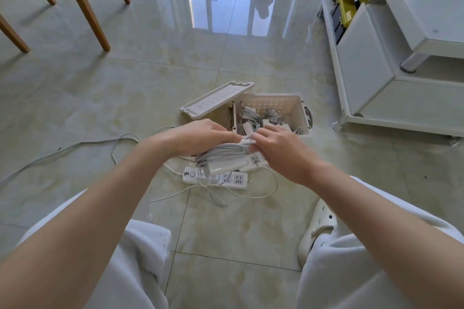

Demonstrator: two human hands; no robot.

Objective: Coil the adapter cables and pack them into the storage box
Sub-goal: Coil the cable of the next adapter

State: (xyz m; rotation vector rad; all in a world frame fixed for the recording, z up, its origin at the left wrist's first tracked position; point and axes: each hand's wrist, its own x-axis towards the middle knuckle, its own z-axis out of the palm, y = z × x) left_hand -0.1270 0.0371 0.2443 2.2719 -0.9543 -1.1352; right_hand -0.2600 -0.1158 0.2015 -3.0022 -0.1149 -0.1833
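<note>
Grey coiled adapter cable [221, 153] | our left hand [200, 137] grips the coil | our right hand [278, 148] pinches its end | beige plastic storage box [298, 113] behind | white power strip [216, 178] below, print unreadable

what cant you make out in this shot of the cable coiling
Head view only:
- Fingers of the left hand: curled under its own back, round the coiled cable.
- Cable end: covered where the right hand pinches it.
- Storage box contents: near part behind the right hand; the adapters inside are too tangled to count.
- Power strip: partly under the coil.
- Loose cable: cut off by the left edge.
</note>
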